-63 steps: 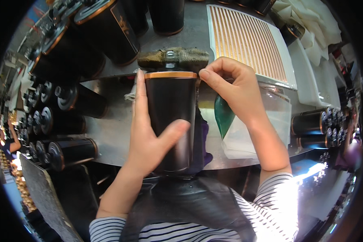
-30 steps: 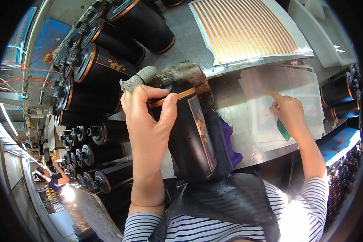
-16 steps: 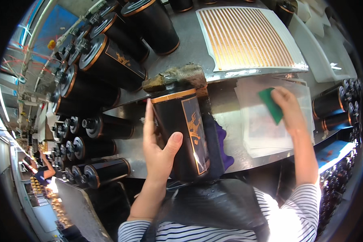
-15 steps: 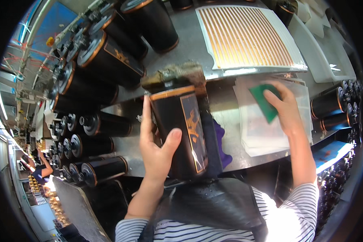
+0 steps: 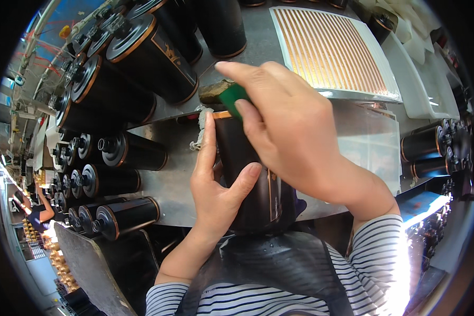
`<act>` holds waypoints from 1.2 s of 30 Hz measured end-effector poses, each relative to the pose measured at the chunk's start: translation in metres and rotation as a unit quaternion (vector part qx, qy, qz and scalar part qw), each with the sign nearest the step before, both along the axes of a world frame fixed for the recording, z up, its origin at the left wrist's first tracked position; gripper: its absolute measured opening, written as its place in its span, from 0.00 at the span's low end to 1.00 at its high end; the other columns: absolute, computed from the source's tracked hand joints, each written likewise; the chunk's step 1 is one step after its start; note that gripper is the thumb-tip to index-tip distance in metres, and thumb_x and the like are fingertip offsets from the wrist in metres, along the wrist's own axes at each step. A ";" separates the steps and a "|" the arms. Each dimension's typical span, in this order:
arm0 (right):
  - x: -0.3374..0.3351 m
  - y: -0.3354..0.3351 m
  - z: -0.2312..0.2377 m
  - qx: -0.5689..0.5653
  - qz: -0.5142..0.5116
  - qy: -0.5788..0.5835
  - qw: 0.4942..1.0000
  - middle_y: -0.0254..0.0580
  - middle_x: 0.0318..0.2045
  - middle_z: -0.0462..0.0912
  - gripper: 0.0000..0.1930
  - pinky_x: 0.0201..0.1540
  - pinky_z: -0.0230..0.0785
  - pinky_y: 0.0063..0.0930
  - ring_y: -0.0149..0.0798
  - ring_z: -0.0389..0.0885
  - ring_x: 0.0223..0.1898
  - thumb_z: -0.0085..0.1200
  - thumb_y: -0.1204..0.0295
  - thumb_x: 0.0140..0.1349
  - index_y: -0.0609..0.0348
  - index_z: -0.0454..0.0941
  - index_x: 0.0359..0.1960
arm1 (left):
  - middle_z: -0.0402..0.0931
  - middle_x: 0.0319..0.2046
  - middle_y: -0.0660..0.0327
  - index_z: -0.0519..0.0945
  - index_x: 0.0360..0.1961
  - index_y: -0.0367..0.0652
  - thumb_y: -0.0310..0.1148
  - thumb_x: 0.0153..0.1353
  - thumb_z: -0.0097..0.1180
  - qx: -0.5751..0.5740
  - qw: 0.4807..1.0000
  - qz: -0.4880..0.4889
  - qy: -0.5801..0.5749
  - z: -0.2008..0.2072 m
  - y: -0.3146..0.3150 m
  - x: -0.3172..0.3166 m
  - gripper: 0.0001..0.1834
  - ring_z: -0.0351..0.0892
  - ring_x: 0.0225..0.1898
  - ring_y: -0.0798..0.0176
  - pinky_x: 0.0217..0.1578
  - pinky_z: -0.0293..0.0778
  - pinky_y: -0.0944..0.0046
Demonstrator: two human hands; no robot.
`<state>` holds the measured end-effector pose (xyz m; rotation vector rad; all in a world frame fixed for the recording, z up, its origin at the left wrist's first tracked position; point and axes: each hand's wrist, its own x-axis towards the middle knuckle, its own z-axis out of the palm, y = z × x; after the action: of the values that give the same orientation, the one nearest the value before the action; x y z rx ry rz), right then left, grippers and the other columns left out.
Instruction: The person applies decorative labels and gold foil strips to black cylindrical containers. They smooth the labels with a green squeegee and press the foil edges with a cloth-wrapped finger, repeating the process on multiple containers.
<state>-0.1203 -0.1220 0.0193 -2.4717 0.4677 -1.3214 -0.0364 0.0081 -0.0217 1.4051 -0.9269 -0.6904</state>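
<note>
A black cylindrical bottle (image 5: 236, 145) lies in front of me, its neck end pointing away, with a copper band (image 5: 223, 114) round its shoulder and a copper-framed panel on its side. My left hand (image 5: 213, 200) grips its left side, thumb across the top and fingers along the edge. Over the shoulder end, my right hand (image 5: 295, 129) pinches a green flat scraper (image 5: 234, 97), its edge at or near the copper band; the exact contact is hidden. A worn block (image 5: 210, 94) sits beyond the neck end.
Black bottles (image 5: 152, 63) stand along the left and back. A sheet of copper strips (image 5: 329, 50) lies on the raised shelf, with a white tray (image 5: 418, 87) to its right. Translucent sheets (image 5: 371, 150) lie right of my hand. A person (image 5: 39, 210) is far left.
My right hand has swung left with the green scraper, from above the translucent sheets to the bottle's shoulder end. My left hand still holds the bottle.
</note>
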 end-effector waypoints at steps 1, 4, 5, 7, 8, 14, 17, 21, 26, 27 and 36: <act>-0.001 0.001 0.000 0.003 0.003 -0.002 1.000 0.41 0.31 0.78 0.21 0.33 0.72 0.30 0.44 0.78 0.30 0.56 0.82 0.51 0.57 0.77 0.49 | 0.59 0.64 0.47 0.46 0.70 0.34 0.32 0.55 0.65 0.000 1.000 -0.002 0.014 0.000 0.001 0.000 0.49 0.68 0.60 0.57 0.57 0.68 0.61; -0.009 0.005 0.007 -0.009 -0.045 0.032 0.998 0.44 0.38 0.80 0.22 0.37 0.72 0.31 0.45 0.78 0.34 0.54 0.84 0.52 0.56 0.76 0.51 | 0.62 0.61 0.48 0.46 0.71 0.35 0.34 0.56 0.64 -0.030 0.999 -0.016 0.021 -0.007 0.000 0.004 0.49 0.69 0.58 0.58 0.56 0.68 0.61; -0.015 0.002 0.008 -0.014 -0.066 0.047 0.997 0.46 0.40 0.80 0.23 0.40 0.72 0.31 0.46 0.79 0.37 0.54 0.84 0.52 0.56 0.76 0.52 | 0.63 0.61 0.48 0.46 0.71 0.35 0.35 0.57 0.64 -0.034 0.999 -0.020 0.014 -0.009 0.000 0.006 0.49 0.69 0.57 0.58 0.56 0.68 0.61; -0.031 -0.010 -0.002 -0.030 -0.094 0.072 0.993 0.47 0.38 0.80 0.22 0.39 0.72 0.32 0.45 0.79 0.38 0.54 0.82 0.52 0.58 0.74 0.52 | 0.63 0.60 0.47 0.47 0.71 0.36 0.36 0.58 0.63 -0.038 0.998 -0.026 0.041 -0.007 0.000 0.007 0.47 0.68 0.58 0.58 0.57 0.66 0.62; -0.044 -0.007 -0.004 0.019 -0.109 0.060 0.992 0.46 0.39 0.80 0.21 0.40 0.72 0.29 0.41 0.80 0.38 0.55 0.81 0.54 0.58 0.73 0.53 | 0.64 0.60 0.47 0.47 0.71 0.36 0.37 0.58 0.62 -0.051 0.996 -0.034 0.059 -0.008 0.000 0.009 0.47 0.68 0.59 0.58 0.57 0.66 0.62; -0.101 -0.008 -0.047 0.479 -0.092 -0.067 0.871 0.37 0.39 0.80 0.19 0.42 0.70 0.18 0.26 0.78 0.39 0.58 0.75 0.61 0.62 0.71 0.53 | 0.70 0.57 0.55 0.65 0.66 0.51 0.30 0.58 0.56 -0.041 0.931 -0.022 -0.363 0.010 -0.001 0.020 0.33 0.53 0.69 0.45 0.62 0.38 0.30; -0.106 -0.011 -0.054 0.615 -0.046 -0.131 0.776 0.38 0.40 0.81 0.18 0.42 0.71 0.18 0.25 0.78 0.40 0.57 0.75 0.61 0.62 0.71 0.53 | 0.75 0.50 0.65 0.68 0.64 0.61 0.31 0.54 0.56 -0.003 0.862 -0.010 -0.508 0.019 -0.009 0.014 0.34 0.56 0.68 0.53 0.57 0.33 0.20; -0.089 0.001 -0.046 0.571 0.001 -0.166 0.804 0.38 0.41 0.81 0.16 0.42 0.72 0.17 0.25 0.78 0.41 0.57 0.76 0.61 0.64 0.71 0.50 | 0.79 0.39 0.67 0.78 0.55 0.59 0.25 0.51 0.56 -0.038 0.856 -0.088 -0.509 0.031 -0.017 0.012 0.27 0.61 0.65 0.56 0.58 0.30 0.21; -0.045 0.023 -0.048 0.391 -0.101 -0.158 0.901 0.35 0.35 0.82 0.10 0.38 0.72 0.18 0.26 0.79 0.36 0.59 0.79 0.57 0.63 0.77 0.41 | 0.68 0.57 0.54 0.62 0.65 0.39 0.28 0.56 0.59 -0.079 0.992 0.006 -0.100 -0.004 0.006 0.030 0.35 0.65 0.62 0.55 0.63 0.56 0.54; -0.029 0.040 -0.033 0.360 -0.109 -0.167 0.911 0.35 0.34 0.83 0.10 0.37 0.72 0.19 0.27 0.79 0.35 0.59 0.81 0.55 0.62 0.79 0.40 | 0.64 0.61 0.53 0.56 0.68 0.37 0.28 0.58 0.59 -0.054 0.998 -0.010 0.035 -0.017 0.010 0.033 0.39 0.64 0.62 0.57 0.62 0.59 0.58; -0.051 0.039 0.014 0.196 0.101 -0.025 0.975 0.34 0.26 0.77 0.14 0.34 0.67 0.22 0.32 0.74 0.27 0.66 0.79 0.47 0.57 0.82 0.38 | 0.60 0.66 0.50 0.55 0.69 0.39 0.27 0.60 0.55 -0.052 0.982 -0.048 -0.173 -0.011 0.006 0.027 0.37 0.56 0.68 0.53 0.65 0.53 0.60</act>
<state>-0.1714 -0.0830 0.0337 -2.0944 0.4066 -1.0867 -0.0096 0.0140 -0.0324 1.4180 -1.2932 -0.4674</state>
